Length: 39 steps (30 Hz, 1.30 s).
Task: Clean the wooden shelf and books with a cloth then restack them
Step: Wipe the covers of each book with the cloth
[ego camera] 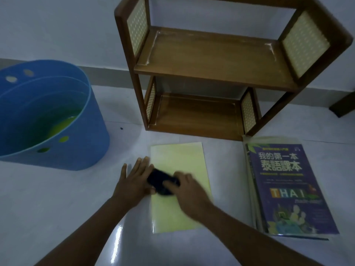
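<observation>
A pale yellow book (182, 160) lies flat on the white floor in front of the wooden shelf (213, 70), whose two boards stand bare. My right hand (189, 191) presses a dark cloth (160, 181) onto the book's left half. My left hand (134, 178) lies flat with fingers spread, on the floor at the book's left edge, touching the cloth. To the right lies a stack of books, topped by a purple Thai language book (288, 189).
A blue plastic tub (57, 156) with green-yellow liquid inside stands on the floor at the left. A wall runs behind the shelf. A dark piece of furniture (343, 106) shows at the right edge.
</observation>
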{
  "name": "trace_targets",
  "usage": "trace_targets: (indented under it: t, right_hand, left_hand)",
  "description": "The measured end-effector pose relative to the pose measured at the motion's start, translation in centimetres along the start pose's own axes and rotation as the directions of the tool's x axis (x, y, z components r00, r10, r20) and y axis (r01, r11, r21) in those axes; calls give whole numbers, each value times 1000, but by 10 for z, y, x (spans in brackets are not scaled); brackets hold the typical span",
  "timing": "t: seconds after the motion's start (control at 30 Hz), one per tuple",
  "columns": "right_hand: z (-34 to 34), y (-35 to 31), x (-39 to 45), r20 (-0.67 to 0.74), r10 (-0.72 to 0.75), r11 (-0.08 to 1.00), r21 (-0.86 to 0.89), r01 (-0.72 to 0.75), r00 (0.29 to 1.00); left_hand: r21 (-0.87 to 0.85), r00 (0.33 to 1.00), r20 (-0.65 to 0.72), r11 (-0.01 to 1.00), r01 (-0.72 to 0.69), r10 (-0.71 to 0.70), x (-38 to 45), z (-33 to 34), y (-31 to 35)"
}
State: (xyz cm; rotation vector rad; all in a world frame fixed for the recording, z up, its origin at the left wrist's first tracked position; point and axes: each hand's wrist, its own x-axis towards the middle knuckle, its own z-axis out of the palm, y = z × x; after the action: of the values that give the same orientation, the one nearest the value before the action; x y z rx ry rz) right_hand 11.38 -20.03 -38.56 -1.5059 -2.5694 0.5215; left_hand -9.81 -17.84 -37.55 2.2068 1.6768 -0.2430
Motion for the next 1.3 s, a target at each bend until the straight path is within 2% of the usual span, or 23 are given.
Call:
trace_targets:
  t: [0.03, 0.07, 0.1, 0.13, 0.17, 0.23, 0.3, 0.33, 0.4, 0.47, 0.6, 0.67, 0.73, 0.77, 0.8, 0.87, 0.93, 1.03, 1.1, 1.13, 1.17, 1.23, 1.3]
  right_hand:
    - [-10, 13, 17, -48, 185, 981, 67, -181, 982]
    - [-22, 23, 33, -61, 382, 919, 131, -372, 922]
    - [-31, 24, 44, -50, 529, 845, 121, -521, 847]
    - [-37, 15, 51, -45, 583, 811, 79, -579, 811]
    - [-34, 0, 51, -75, 513, 857, -9, -515, 855]
    - [-17, -38, 31, 1, 219, 966, -140, -216, 976]
    - [-7, -39, 15, 55, 55, 982, -181, -45, 997]
    - [-7, -27, 12, -3, 31, 984, -177, -31, 1000]
    - [-21, 12, 7, -98, 196, 968, -141, -209, 976]
    - [-42, 44, -4, -55, 387, 903, -182, -390, 921]
    - [-65, 73, -12, -28, 521, 789, -366, -494, 853]
    - [-69, 68, -10, -98, 568, 730, -398, -556, 817]
    - [-65, 53, -17, -143, 519, 766, -360, -533, 843]
    - [-63, 43, -23, -120, 491, 804, -319, -502, 863]
    - [-60, 34, -31, -99, 516, 814, -252, -523, 851]
    - [-47, 23, -42, 62, 682, 731, -88, -676, 729]
    - [-36, 22, -48, 211, 773, 593, 96, -799, 599]
    - [-31, 25, -43, 351, 784, 445, 258, -858, 512]
    - [-32, 31, -39, 411, 778, 335, 370, -867, 476]
    - [-33, 35, -39, 465, 754, 259, 437, -861, 463]
    - [-32, 42, -38, 514, 715, 204, 495, -844, 474]
    - [-49, 45, -36, 608, 606, 158, 541, -826, 513]
    - [-79, 40, -35, 598, 524, 125, 650, -750, 606]
  left_hand:
    - [29, 1000, 12, 1000, 12, -12, 1, 1, 1]
    - [55, 1000, 17, 998, 21, -22, 2, 1, 2]
    - [63, 1000, 8, 998, 27, -27, 2, 2, 3]
    - [60, 1000, -12, 998, 29, -28, 3, 1, 4]
    - [55, 999, -31, 998, 29, -27, 4, 0, 5]
    - [46, 998, -46, 998, 34, -32, 5, -1, 5]
    - [46, 998, -35, 997, 59, -58, 6, -3, 7]
    - [66, 997, -13, 995, 71, -71, 6, -4, 8]
    - [76, 995, 22, 992, 97, -99, 4, -5, 8]
    - [47, 992, 2, 991, 125, -125, 1, 1, 8]
    - [-87, 971, -115, 976, 201, -210, -12, 9, 17]
    - [-226, 939, -141, 934, 277, -312, -21, 11, 27]
    - [-394, 891, -133, 848, 354, -434, -31, 13, 39]
    - [-471, 867, -86, 787, 398, -490, -36, 14, 45]
    - [-544, 857, -13, 722, 427, -516, -42, 16, 51]
    - [-669, 846, 122, 587, 456, -518, -47, 18, 60]
    - [-760, 805, 284, 389, 520, -521, -48, 15, 65]
    - [-809, 742, 456, 119, 576, -491, -45, 3, 63]
    - [-806, 738, 488, 84, 586, -467, -46, -3, 59]
    - [-808, 750, 488, 94, 582, -447, -47, -2, 56]
    - [-821, 799, 437, 179, 542, -412, -47, -1, 54]
    - [-795, 912, 239, 472, 381, -334, -51, -1, 46]
    - [-722, 973, 52, 665, 192, -225, -60, -5, 28]
